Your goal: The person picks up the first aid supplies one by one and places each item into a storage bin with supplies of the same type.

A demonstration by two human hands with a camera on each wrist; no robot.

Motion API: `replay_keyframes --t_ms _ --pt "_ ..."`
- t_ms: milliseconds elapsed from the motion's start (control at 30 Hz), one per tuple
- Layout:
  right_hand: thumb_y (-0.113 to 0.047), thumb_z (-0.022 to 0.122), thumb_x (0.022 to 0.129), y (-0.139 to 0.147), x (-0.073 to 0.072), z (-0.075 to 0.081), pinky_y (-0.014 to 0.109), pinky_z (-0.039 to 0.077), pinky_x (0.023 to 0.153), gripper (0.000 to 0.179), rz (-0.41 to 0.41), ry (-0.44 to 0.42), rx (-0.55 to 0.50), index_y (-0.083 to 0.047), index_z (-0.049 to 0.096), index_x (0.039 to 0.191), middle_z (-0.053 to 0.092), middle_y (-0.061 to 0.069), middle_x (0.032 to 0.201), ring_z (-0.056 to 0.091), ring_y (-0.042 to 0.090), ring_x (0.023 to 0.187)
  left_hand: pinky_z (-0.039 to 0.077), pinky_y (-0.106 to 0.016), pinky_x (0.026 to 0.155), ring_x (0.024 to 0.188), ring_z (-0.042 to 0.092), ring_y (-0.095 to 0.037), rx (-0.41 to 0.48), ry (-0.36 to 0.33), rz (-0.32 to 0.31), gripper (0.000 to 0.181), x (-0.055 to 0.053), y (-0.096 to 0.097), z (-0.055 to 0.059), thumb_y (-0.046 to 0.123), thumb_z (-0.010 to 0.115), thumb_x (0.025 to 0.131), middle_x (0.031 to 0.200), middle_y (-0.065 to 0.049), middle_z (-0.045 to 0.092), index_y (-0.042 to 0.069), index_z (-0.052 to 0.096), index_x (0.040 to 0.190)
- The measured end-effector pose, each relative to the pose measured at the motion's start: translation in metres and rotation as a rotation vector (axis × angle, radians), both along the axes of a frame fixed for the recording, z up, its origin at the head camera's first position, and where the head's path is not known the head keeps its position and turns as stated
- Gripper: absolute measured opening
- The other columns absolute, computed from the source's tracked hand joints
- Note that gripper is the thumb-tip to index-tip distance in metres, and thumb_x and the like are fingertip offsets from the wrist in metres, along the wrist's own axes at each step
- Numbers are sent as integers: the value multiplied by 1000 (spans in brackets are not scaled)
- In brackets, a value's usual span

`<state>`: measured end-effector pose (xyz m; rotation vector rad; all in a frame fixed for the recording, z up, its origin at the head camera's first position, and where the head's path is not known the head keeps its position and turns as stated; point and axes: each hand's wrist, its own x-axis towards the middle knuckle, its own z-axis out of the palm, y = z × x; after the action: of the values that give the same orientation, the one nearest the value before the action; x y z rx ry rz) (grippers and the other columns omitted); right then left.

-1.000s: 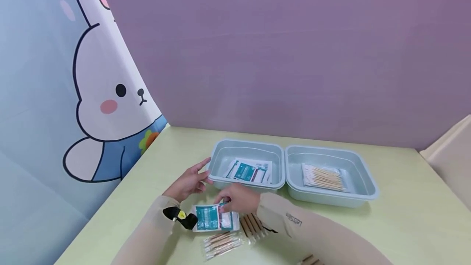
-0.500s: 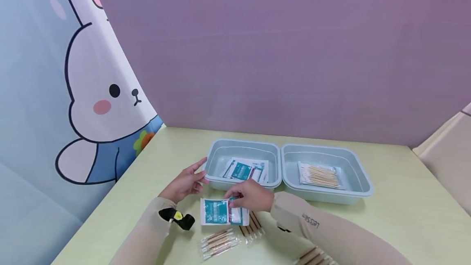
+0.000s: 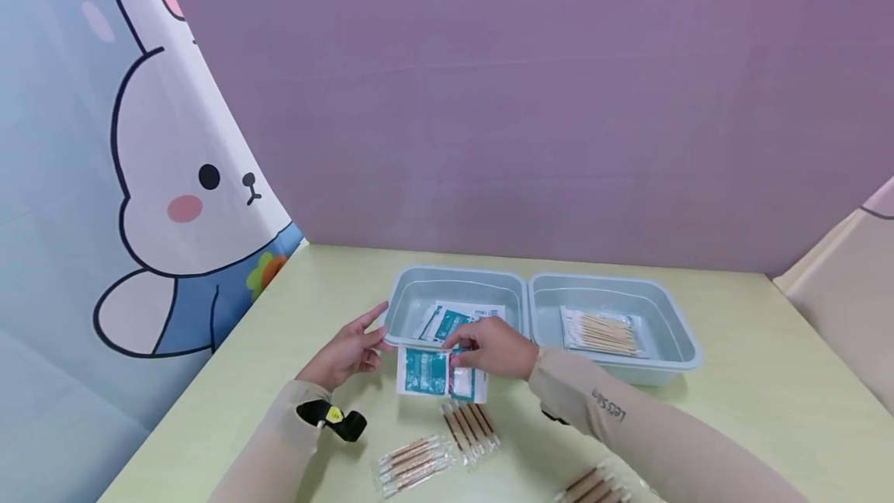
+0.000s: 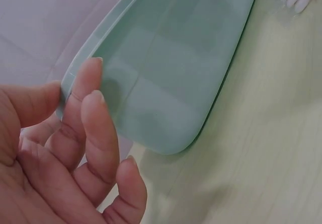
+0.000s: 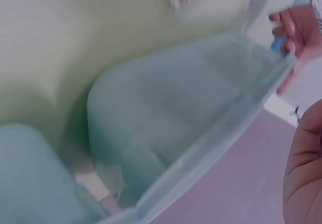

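Note:
In the head view my right hand pinches a flat white-and-teal packet between thumb and fingers. The packet hangs just in front of the left pale-blue plastic basin, overlapping its front rim in view. My left hand pinches that basin's left rim; the left wrist view shows the thumb on one side of the edge and a finger on the other. More teal-and-white packets lie inside this basin, partly hidden by my right hand. The right wrist view shows only part of my right hand.
A second basin stands to the right, holding a clear pack of cotton swabs. On the table in front lie clear packs of brown-stick swabs, a second swab pack and another. A purple wall rises behind.
The packet has risen off the table in my right hand and moved forward and right toward the left basin. The swab packs beneath it show more fully. My left hand stays at the rim.

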<state>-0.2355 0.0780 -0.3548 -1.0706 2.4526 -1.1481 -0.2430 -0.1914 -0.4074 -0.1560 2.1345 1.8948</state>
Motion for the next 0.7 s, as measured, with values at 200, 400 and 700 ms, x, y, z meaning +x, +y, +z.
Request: replay_keyframes --t_ms 200,400,700 --pt "-1 66 88 8 -7 7 24 35 55 15 -78 3 -32 -1 70 103 56 -1 67 36 9 56 40 -28 61 56 51 -13 -10 9 -1 55 0 1 -1 16 44 103 74 0 66 18 22 154" --pt "-1 68 87 10 -11 6 24 40 57 18 -140 -8 -45 1 71 104 61 0 75 46 10 63 41 -28 62 57 51 -14 -24 -2 12 55 2 -3 -2 16 44 103 77 -3 66 18 23 154" --pt "-3 67 88 20 -25 3 28 42 57 19 -259 26 -8 -2 70 107 59 1 74 48 13 62 41 -28 60 55 52 -14 -87 44 6 55 1 1 2 15 47 102 75 -2 66 14 26 152"
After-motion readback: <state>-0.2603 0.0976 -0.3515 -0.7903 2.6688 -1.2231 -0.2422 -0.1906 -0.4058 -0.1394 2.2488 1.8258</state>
